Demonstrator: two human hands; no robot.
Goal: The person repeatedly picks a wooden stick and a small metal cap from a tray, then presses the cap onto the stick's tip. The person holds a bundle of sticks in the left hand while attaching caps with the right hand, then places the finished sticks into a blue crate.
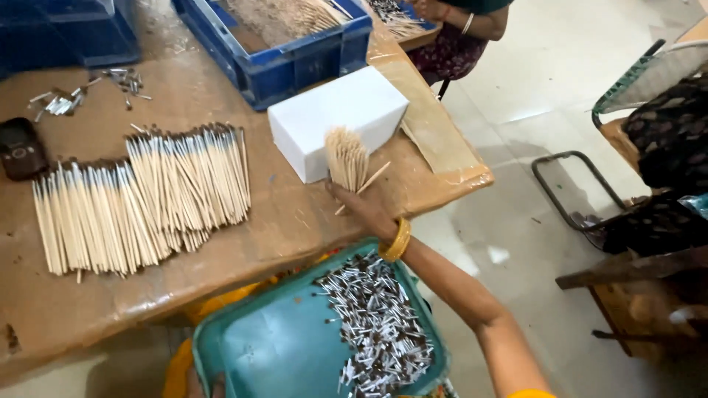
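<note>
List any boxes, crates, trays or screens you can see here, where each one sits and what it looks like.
White box: plain rectangular block, on the table in front of the right hand.
Blue crate: open plastic bin at the table's far edge, sticks inside.
Second blue crate: far left corner, darker.
Teal tray: shallow, rectangular, below the table's near edge, small metal pieces piled on its right.
Small dark device: left edge; cannot tell if it is a screen.

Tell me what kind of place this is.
Likely a small hand-assembly workshop. Rows of thin wooden sticks lie on a worn table, the right hand holds a bundle of sticks, and a teal tray holds small metal pieces.
</note>
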